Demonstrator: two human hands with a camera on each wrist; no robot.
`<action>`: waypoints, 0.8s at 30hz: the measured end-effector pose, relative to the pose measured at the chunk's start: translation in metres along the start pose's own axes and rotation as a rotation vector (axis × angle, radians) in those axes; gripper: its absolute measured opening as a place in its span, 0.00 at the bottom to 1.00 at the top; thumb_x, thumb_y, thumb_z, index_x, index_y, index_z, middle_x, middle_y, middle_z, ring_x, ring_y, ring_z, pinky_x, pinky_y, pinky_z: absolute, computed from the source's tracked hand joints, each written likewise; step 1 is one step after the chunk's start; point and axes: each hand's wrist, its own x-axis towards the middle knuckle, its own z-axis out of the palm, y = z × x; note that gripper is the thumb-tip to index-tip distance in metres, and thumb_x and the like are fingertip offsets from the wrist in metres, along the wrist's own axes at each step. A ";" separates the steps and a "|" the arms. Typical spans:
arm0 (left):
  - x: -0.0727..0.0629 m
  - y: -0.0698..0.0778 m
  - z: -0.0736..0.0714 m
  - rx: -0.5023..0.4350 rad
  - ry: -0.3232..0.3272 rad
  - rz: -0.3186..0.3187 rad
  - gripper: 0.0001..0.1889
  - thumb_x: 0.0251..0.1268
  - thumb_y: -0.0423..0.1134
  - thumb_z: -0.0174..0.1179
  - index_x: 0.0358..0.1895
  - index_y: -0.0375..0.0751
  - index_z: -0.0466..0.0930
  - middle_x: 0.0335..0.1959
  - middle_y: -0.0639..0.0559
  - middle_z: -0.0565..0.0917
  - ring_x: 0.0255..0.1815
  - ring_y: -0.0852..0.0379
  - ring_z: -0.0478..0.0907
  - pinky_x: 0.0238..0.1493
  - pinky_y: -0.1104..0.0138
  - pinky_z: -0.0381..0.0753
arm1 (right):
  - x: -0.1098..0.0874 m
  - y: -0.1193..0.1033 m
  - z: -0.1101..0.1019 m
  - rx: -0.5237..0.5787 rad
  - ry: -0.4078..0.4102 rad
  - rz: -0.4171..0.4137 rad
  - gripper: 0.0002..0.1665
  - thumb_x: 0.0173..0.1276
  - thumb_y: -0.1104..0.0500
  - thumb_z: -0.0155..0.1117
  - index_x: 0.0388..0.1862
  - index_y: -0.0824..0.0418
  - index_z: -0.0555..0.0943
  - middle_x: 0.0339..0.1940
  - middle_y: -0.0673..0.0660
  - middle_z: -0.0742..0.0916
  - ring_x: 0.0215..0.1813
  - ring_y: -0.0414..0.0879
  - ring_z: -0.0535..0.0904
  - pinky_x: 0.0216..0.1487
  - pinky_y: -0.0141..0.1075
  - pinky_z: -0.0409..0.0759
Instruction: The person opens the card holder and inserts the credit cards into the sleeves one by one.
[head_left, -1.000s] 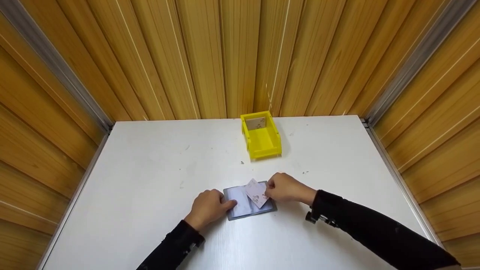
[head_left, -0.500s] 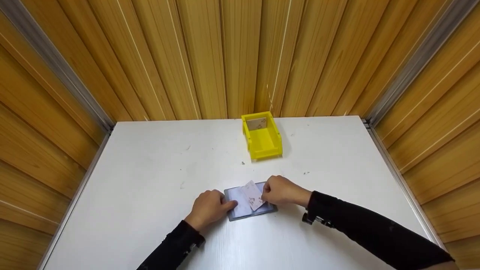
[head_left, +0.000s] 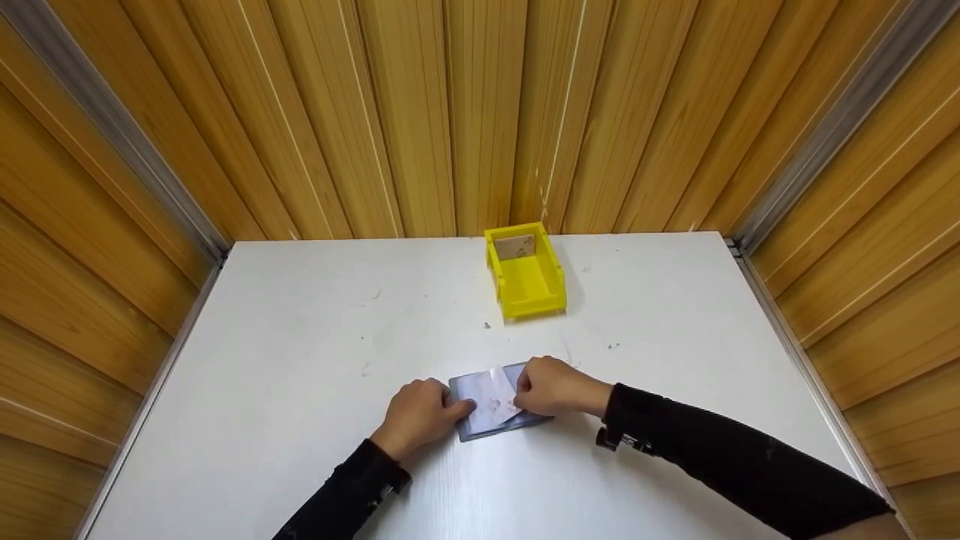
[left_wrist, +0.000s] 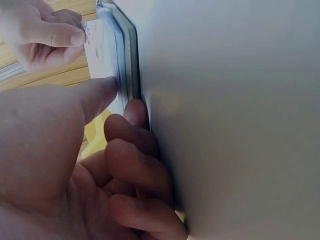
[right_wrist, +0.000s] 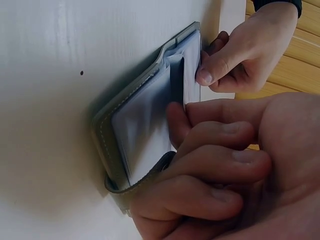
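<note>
A grey-green card holder point(right_wrist: 145, 130) with clear plastic sleeves lies open on the white table. My left hand point(head_left: 420, 416) grips its left end, thumb on the top sleeve and fingers at the edge, as the left wrist view shows. Between thumb and forefinger, my right hand point(head_left: 555, 386) pinches a pale card point(head_left: 496, 405) with small reddish marks. The card lies over the left sleeves, nearly lined up with them, and its right edge lifts toward my fingers. In the right wrist view a strap point(right_wrist: 162, 162) at the holder's edge is partly hidden behind my curled fingers.
Farther back on the table point(head_left: 315, 315) stands a yellow bin point(head_left: 527, 277) with a patterned card point(head_left: 515, 247) leaning against its rear wall. Wood-look panels point(head_left: 480, 112) close off the back and both sides.
My right hand has moved left and slightly toward me with the card, which has turned and now lies more squarely over the left sleeves. My left hand has stayed in place.
</note>
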 end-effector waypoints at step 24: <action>-0.001 0.002 0.000 0.002 0.026 0.024 0.32 0.72 0.62 0.71 0.15 0.53 0.66 0.14 0.62 0.61 0.19 0.60 0.62 0.25 0.65 0.58 | 0.002 -0.007 0.015 0.002 0.010 -0.079 0.22 0.73 0.56 0.73 0.17 0.54 0.82 0.16 0.45 0.74 0.30 0.42 0.73 0.35 0.35 0.69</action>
